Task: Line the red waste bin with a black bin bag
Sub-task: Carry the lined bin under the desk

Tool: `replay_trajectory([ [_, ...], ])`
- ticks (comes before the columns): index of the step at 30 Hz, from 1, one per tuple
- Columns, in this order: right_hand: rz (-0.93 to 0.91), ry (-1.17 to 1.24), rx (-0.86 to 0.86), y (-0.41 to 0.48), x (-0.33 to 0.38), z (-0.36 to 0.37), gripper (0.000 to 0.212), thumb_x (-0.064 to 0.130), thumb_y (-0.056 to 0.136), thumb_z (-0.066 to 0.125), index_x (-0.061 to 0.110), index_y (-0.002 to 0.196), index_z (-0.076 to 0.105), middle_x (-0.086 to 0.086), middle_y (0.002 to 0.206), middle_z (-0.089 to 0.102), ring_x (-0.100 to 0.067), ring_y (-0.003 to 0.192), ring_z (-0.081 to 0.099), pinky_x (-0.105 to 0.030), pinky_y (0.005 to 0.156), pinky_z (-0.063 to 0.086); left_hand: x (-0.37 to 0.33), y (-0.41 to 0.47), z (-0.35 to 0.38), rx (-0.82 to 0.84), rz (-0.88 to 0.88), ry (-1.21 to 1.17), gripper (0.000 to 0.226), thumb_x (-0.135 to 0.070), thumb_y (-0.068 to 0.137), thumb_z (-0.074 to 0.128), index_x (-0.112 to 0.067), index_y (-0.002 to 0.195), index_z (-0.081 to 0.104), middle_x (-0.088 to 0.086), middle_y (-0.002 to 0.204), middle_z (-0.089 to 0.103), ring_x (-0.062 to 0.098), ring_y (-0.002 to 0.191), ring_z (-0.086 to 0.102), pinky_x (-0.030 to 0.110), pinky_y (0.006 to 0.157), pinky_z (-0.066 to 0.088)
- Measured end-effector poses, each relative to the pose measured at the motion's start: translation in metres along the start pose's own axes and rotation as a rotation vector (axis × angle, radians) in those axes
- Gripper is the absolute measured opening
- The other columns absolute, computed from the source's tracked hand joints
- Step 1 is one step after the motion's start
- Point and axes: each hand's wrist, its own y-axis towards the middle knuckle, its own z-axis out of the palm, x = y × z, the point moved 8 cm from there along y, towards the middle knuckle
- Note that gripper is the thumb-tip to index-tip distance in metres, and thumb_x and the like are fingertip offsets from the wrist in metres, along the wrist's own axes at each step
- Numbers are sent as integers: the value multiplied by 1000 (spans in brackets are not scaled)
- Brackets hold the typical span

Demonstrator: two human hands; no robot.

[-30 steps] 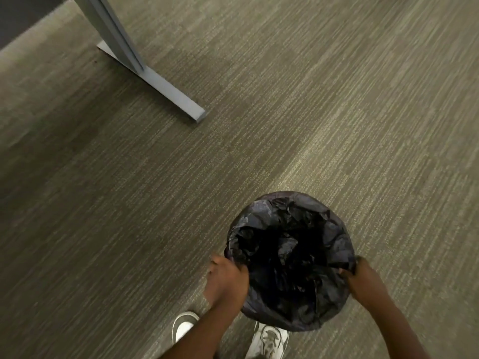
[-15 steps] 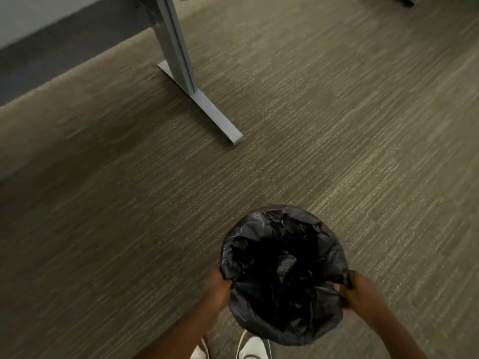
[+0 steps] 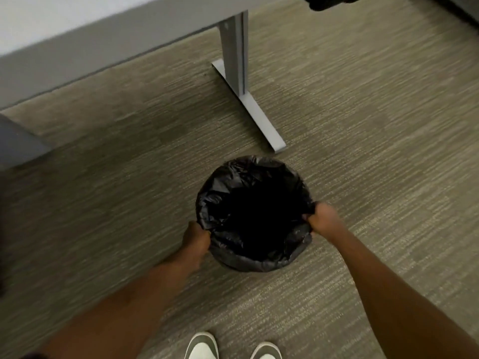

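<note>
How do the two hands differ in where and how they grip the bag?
The left hand sits lower in the picture, at the near-left rim of the black bin bag; the right hand sits higher, at the right rim. The left looks blurred, the right sharper. Both are closed on the bag's folded-over edge.

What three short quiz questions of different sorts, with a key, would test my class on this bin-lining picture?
1. True or false: both hands grip the bag at the bin's rim.
2. Which lies nearest the bin? A) desk foot B) shoes C) wall
3. Fill in: the bin stands on ____.

Key:
1. True: the left hand and right hand pinch the black bag on opposite sides.
2. A, the desk foot; the shoes are farther.
3. Carpet.
</note>
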Motion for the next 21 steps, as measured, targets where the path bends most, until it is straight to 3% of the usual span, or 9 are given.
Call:
replay_trajectory([
  [4,-28,-42,23,32,24,13,30,14,87,60,-4,111,61,-27,109,65,-39,102,62,-47,90,50,-4,24,-15,-40,-26,-15,37,-19,95,48,5,122,53,29,126,59,43,111,59,50,95,50],
  [8,25,-223,6,49,41,20,28,23,87,58,0,102,64,-24,103,67,-37,98,63,-38,83,49,0,42,-19,-12,-58,-34,39,-17,97,44,4,129,48,29,132,54,44,117,55,54,99,47],
  [11,-27,-261,-8,51,53,28,25,17,88,56,-4,99,65,-26,102,67,-39,97,62,-34,74,44,5,47,-20,24,-85,-49,44,-20,97,45,3,135,41,28,137,49,44,120,53,53,100,47],
  [16,-123,-188,-99,53,72,31,29,17,91,54,-9,101,61,-33,103,65,-45,95,61,-43,77,48,3,49,-26,5,-47,-72,62,-24,95,51,6,143,26,28,141,46,43,125,50,50,103,44],
  [18,-92,-136,-124,47,77,30,42,28,91,57,-10,108,54,-34,107,62,-46,99,60,-45,78,48,-2,39,-30,-11,11,54,78,-29,94,54,9,147,11,28,145,40,43,129,45,47,104,43],
  [21,-90,-282,-110,26,86,31,72,46,90,52,-9,132,34,-31,131,48,-44,119,49,-45,96,40,-16,6,-47,-164,271,594,80,-38,92,50,6,147,10,28,147,33,44,132,38,50,99,44],
])
